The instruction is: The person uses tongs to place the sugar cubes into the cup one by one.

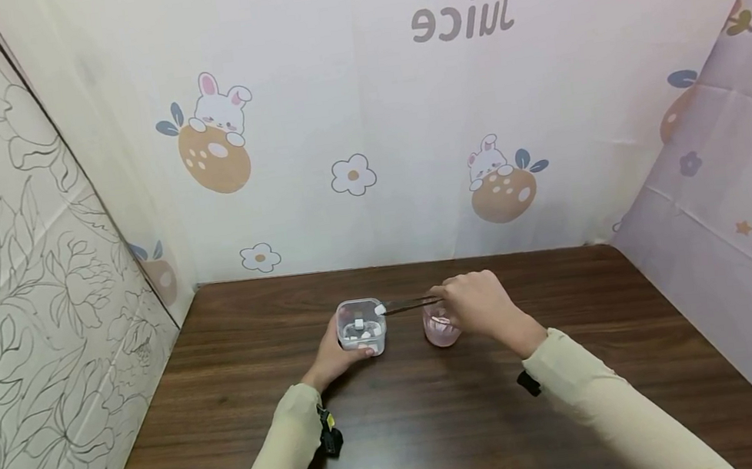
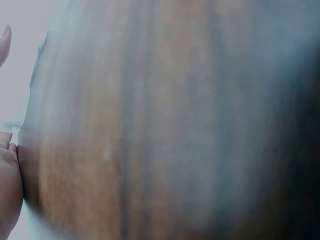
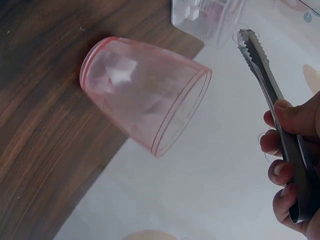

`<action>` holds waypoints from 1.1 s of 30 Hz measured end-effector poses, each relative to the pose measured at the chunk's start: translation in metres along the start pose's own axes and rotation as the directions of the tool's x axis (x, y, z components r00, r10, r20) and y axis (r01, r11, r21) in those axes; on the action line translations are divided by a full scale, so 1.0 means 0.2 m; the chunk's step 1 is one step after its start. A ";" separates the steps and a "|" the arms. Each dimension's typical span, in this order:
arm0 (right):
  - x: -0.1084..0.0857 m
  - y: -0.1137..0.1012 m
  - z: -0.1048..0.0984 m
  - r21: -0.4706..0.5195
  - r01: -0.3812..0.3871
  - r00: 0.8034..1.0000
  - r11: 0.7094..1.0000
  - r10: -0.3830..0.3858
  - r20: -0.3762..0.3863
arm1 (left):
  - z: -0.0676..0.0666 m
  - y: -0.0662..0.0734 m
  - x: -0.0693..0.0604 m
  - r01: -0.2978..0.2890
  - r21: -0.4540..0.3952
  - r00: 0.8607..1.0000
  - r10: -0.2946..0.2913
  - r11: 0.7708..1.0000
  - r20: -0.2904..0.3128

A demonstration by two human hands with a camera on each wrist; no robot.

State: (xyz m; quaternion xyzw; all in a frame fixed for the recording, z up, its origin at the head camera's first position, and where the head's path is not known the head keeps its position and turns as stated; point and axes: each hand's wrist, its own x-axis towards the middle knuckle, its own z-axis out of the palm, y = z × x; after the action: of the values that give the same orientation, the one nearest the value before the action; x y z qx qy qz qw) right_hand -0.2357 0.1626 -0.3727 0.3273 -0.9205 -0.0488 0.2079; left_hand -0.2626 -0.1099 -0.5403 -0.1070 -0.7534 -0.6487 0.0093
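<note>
In the head view my left hand (image 1: 330, 357) holds a clear square plastic tub (image 1: 364, 348) from its left and near side. White cubes (image 1: 359, 324) lie inside it. My right hand (image 1: 482, 306) grips metal tongs (image 3: 296, 172) with serrated tips, thumb on one side and fingers curled round the other. At the tongs' tips, by the tub's right rim, is one white cube (image 1: 380, 309). Below the right hand stands a see-through pink cup (image 3: 145, 95), with whitish pieces in its base. The left wrist view catches only part of the left hand (image 2: 7, 185) at its edge.
Both containers stand on a dark brown wooden table (image 1: 426, 430), the cup right of the tub. A printed cloth wall (image 1: 362, 112) rises behind the table's back edge, with more hangings at both sides. Dark wrist devices (image 1: 330, 435) sit on both sleeves.
</note>
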 end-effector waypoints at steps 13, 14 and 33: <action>-0.11 0.11 -0.04 -0.010 -0.031 0.996 0.999 0.030 -0.080 | -0.01 0.08 -0.03 -0.028 -0.044 0.999 0.030 0.999 0.026; -0.12 0.12 -0.05 -0.006 -0.035 0.996 0.999 0.034 -0.085 | -0.01 0.06 -0.02 -0.027 -0.037 0.999 0.028 0.999 0.018; -0.28 0.24 -0.09 -0.021 -0.111 0.990 0.994 0.108 -0.095 | 0.00 0.08 -0.03 -0.029 -0.042 0.999 0.030 0.999 0.027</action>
State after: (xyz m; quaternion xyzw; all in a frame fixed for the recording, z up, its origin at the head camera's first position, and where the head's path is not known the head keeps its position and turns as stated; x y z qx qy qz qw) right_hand -0.2166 0.2359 -0.3663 0.2754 -0.9256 -0.0340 0.2574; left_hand -0.2548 -0.1095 -0.5260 -0.1272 -0.7382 -0.6624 0.0060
